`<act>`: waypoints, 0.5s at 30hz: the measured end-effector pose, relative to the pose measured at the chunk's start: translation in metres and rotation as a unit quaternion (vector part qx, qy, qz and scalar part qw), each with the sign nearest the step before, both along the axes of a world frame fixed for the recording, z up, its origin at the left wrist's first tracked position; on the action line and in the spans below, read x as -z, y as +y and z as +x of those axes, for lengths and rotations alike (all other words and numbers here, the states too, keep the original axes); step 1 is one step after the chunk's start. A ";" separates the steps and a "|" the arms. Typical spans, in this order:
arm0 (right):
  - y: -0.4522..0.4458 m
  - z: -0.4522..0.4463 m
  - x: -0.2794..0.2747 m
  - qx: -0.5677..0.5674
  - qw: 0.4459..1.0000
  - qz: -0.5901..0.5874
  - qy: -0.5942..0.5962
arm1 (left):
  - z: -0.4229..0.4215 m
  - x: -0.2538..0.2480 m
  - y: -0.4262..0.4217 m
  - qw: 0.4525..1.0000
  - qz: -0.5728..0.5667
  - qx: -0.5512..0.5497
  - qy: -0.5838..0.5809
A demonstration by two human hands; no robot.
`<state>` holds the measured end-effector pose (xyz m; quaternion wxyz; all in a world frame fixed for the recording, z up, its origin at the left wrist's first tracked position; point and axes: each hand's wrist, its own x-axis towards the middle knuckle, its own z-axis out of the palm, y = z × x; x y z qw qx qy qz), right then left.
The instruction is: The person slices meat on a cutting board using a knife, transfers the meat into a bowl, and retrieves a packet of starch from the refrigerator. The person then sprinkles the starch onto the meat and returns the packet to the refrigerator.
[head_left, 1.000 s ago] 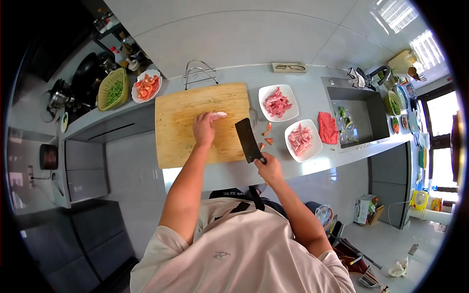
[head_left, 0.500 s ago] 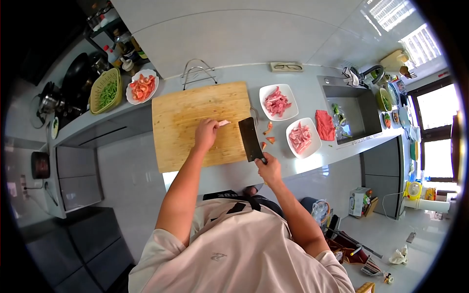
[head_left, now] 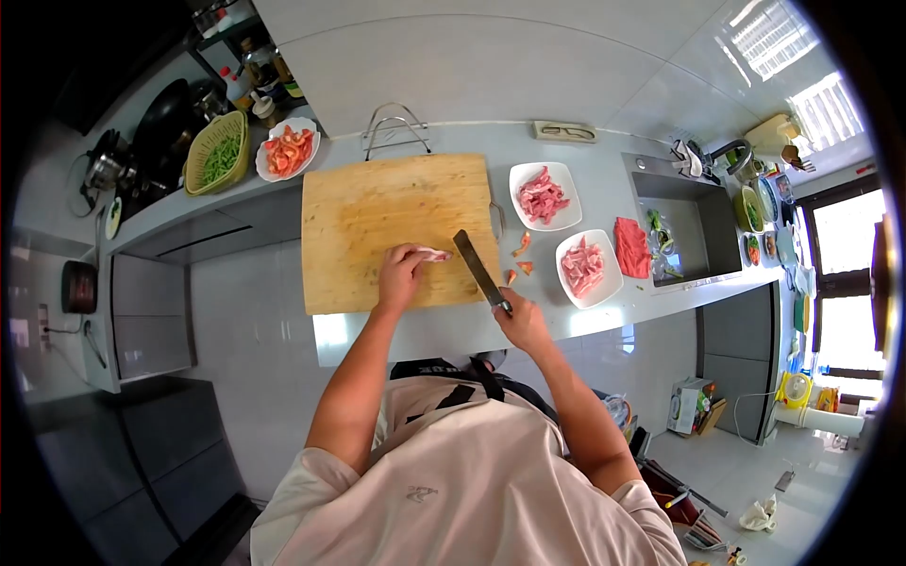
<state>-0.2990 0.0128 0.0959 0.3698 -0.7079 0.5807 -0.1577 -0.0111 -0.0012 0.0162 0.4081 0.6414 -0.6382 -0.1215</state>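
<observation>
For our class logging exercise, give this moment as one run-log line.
left hand: holding meat strip | right hand: gripping cleaver | white bowls: right of cutting board

On my remote feed, daylight blows out the window [head_left: 851, 224] far right of the cutting board [head_left: 377, 222]. I see glare whitening the counter [head_left: 338, 330] just below the board and the wall [head_left: 769, 40] well to its upper right. Away from it, lines bend toward black corners.

We see a pale grey wall of large glossy tiles [head_left: 472, 75], white striped reflections [head_left: 774, 40] at its upper right, a bright dark-framed window [head_left: 847, 316], a shiny light grey floor [head_left: 241, 354], dark grey flat-fronted cabinets [head_left: 175, 434] lower left.
</observation>
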 end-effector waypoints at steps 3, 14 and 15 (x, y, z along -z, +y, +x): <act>-0.005 -0.002 -0.003 0.001 0.998 -0.005 0.059 | -0.010 -0.001 0.004 1.000 -0.014 -0.010 0.006; 0.000 0.014 -0.038 -0.054 0.984 -0.045 0.162 | -0.032 0.002 0.011 0.996 -0.044 -0.026 -0.073; -0.001 0.016 -0.040 -0.064 0.985 -0.050 0.155 | -0.032 0.004 0.011 0.996 -0.041 -0.031 -0.068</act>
